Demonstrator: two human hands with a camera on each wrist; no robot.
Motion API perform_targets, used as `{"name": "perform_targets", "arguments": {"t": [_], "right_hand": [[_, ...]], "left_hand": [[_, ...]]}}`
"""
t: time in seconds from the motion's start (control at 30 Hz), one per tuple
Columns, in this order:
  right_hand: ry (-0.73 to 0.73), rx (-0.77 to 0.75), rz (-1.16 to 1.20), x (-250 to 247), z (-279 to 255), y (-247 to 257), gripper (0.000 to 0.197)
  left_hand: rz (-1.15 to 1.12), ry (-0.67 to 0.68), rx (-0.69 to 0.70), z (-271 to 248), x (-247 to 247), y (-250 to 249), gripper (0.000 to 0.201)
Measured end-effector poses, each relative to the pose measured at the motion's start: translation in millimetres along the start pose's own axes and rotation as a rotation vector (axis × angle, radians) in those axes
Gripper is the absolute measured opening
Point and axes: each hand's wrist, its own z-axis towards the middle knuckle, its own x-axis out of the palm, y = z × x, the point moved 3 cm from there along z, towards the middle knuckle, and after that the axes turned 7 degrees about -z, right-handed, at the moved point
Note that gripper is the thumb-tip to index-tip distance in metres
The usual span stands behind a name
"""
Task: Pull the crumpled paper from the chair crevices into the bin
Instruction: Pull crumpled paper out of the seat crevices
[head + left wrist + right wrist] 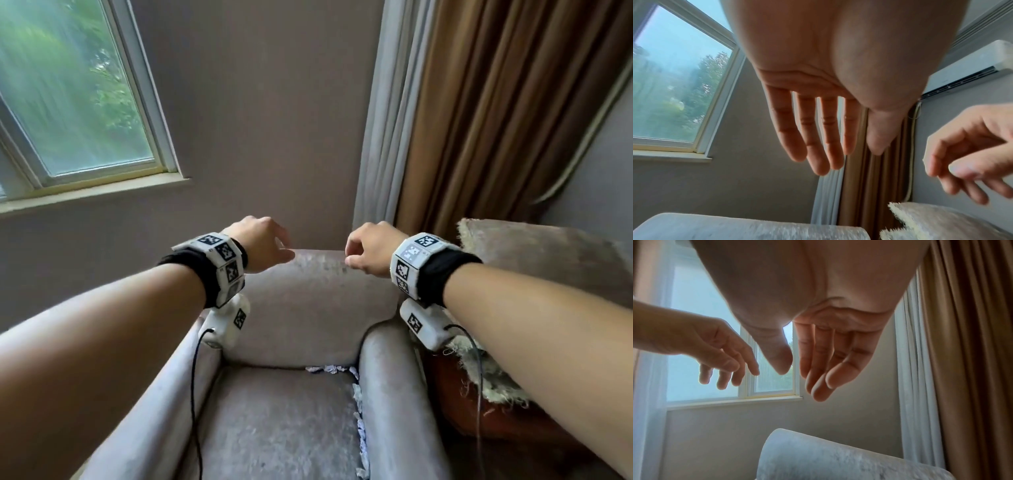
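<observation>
A grey velvet armchair (308, 301) faces me. White crumpled paper (329, 369) is wedged in the crevice between seat and backrest, and more crumpled paper (360, 425) runs down the crevice along the right armrest. Both hands hover in the air above the top of the backrest, well above the paper. My left hand (265, 245) hangs with relaxed, nearly straight fingers (813, 138) and holds nothing. My right hand (368, 248) has loosely curled fingers (828, 363), also empty. No bin shows in any view.
A window (72, 96) is at the upper left, brown and white curtains (479, 113) at the right. A shaggy cushion (534, 250) lies on a reddish seat right of the armchair. An air conditioner (970, 68) hangs on the wall.
</observation>
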Motion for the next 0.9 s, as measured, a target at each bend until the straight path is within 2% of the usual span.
{"name": "perform_targets", "arguments": {"t": [0.17,0.3,0.4,0.5,0.63,0.7,0.8,0.9], "right_hand": [[0.008,0.054,-0.003,13.0,23.7,-18.4,0.009],[0.045,0.102,0.027,42.2,61.5,-50.4,0.008],[0.098,0.119,0.066,83.1,96.8,-65.5,0.009],[0.176,0.099,0.098,133.4,128.2,-72.8,0.009],[0.291,0.096,0.185,196.2,153.3,-74.9,0.003],[0.331,0.11,0.202,218.4,161.6,-77.8,0.006],[0.354,0.167,0.204,247.2,174.4,-85.8,0.008],[0.37,0.285,0.228,280.9,182.6,-95.8,0.004]], "left_hand": [[-0.047,0.082,0.009,46.9,47.0,9.9,0.02],[-0.037,0.169,0.021,80.9,83.3,11.1,0.019],[-0.003,0.201,0.025,104.1,107.4,23.8,0.02],[-0.006,0.229,-0.027,131.0,139.4,47.0,0.02],[0.042,0.365,-0.059,151.4,196.0,71.3,0.025],[0.043,0.423,-0.057,160.8,222.9,80.7,0.026],[0.011,0.476,-0.048,178.7,260.5,93.3,0.027],[-0.011,0.516,-0.033,194.6,301.7,105.1,0.03]]}}
